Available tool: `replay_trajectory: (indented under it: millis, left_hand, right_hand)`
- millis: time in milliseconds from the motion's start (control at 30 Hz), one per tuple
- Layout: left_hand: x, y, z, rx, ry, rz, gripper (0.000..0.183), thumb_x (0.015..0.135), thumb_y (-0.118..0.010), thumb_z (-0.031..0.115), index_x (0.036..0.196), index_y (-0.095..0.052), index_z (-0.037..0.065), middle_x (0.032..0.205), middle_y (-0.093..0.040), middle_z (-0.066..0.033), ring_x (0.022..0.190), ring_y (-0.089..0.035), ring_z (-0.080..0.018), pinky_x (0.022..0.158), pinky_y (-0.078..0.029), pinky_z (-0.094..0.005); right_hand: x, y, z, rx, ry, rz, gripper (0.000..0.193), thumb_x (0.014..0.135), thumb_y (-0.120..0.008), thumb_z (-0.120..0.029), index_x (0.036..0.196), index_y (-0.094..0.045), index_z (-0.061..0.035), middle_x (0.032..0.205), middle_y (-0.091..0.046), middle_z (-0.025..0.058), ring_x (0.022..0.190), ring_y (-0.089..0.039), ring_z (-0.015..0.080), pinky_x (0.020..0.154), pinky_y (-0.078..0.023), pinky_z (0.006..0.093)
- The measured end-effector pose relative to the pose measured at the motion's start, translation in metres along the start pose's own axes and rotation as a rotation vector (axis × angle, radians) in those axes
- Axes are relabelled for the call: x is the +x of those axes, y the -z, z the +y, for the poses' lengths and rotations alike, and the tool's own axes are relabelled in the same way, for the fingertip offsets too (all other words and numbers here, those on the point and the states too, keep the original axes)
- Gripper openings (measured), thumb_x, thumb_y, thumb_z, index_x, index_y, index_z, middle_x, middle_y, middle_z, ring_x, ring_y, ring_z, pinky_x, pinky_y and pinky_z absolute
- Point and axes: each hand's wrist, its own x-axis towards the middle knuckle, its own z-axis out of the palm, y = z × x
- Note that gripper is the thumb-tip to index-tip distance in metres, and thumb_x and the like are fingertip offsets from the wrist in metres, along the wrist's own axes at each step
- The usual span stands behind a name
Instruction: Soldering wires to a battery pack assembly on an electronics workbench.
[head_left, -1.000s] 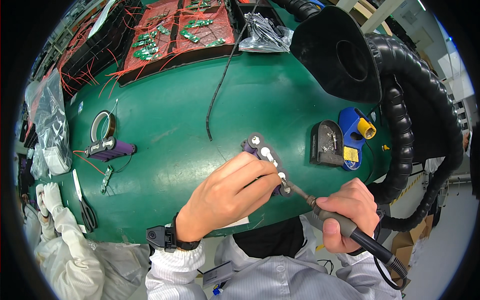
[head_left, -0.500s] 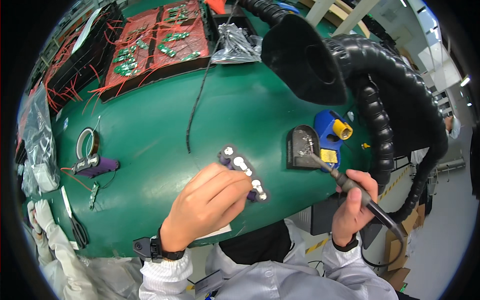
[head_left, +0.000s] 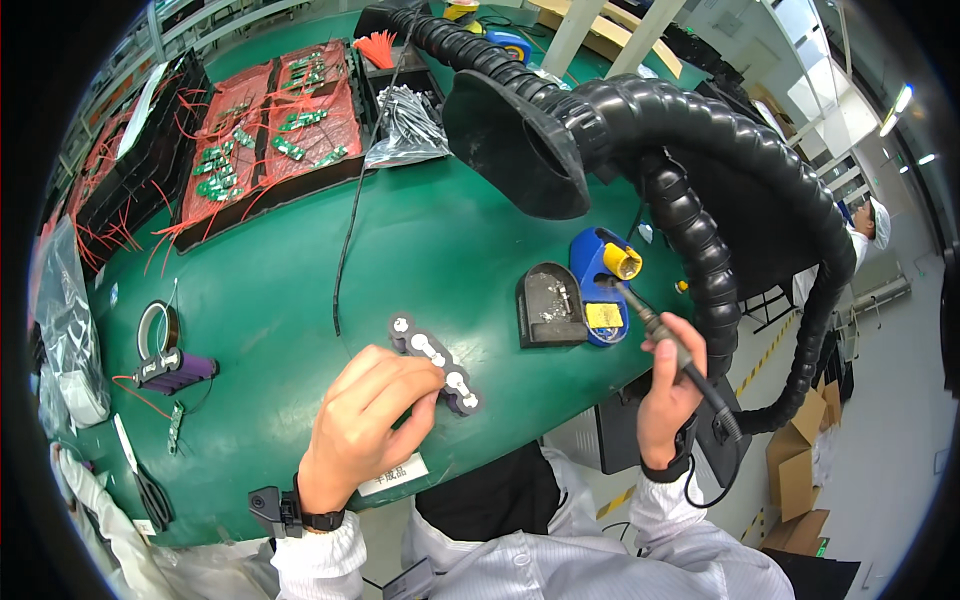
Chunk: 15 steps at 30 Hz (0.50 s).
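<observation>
From my end the hands are well apart. Left hand [head_left: 370, 425] is down at the near-left side of the pack [head_left: 430, 350], fingers bunched and fingertips right at its edge. I can't tell if they're pinching anything or even touching it, since my own knuckles block the view. The pack sits on the green table [head_left: 290, 280] in front of me, kinda diagonal, white metal tabs facing up. There's a white label [head_left: 395, 475] near the table's edge, just below that hand.

Right hand [head_left: 672, 385] is wrapped round the iron [head_left: 672, 345], thumb up along the handle, cord trailing down behind. The tip points up-left and overlaps the blue stand [head_left: 588, 250] from where I'm looking, so no clue if it's in contact. Yellow sponge [head_left: 603, 316] is on the stand, and the black solder tray [head_left: 537, 312] is just left of it with silvery bits inside.

Off to my left: a purple pack [head_left: 185, 372] wired to a little green board [head_left: 176, 430], a tape roll [head_left: 175, 335] just behind it, and scissors [head_left: 150, 490] nearer me. The black fume hood [head_left: 505, 150] hangs beyond the stand, on a fat ribbed hose [head_left: 690, 110].
</observation>
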Motion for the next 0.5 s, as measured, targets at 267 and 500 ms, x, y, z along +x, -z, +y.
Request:
replay_trajectory:
  millis: [267, 500]
  left_hand:
    - [0.0, -0.002, 0.001, -0.015, 0.005, 0.024, 0.025, 0.074, -0.072, -0.012, 0.095, -0.072, 0.002, 0.092, -0.076, -0.0093, 0.079, -0.068, -0.0262, 0.073, -0.053, -0.0365]
    - [0.0, 0.0, 0.001, -0.04, 0.025, 0.041, 0.025, 0.076, -0.071, -0.012, 0.097, -0.073, 0.002, 0.094, -0.077, -0.0087, 0.077, -0.068, -0.0249, 0.074, -0.053, -0.0363]
  right_hand:
    - [0.037, 0.0, 0.009, -0.047, -0.009, -0.018, 0.025, 0.107, -0.061, -0.015, 0.126, -0.066, 0.0007, 0.103, -0.067, 0.0053, 0.083, -0.06, 0.0085, 0.076, -0.049, 0.0227]
    - [0.064, -0.027, 0.031, -0.085, -0.093, -0.047, 0.024, 0.104, -0.069, -0.016, 0.121, -0.07, 0.0003, 0.09, -0.07, 0.0015, 0.077, -0.062, 0.0044, 0.066, -0.046, 0.019]
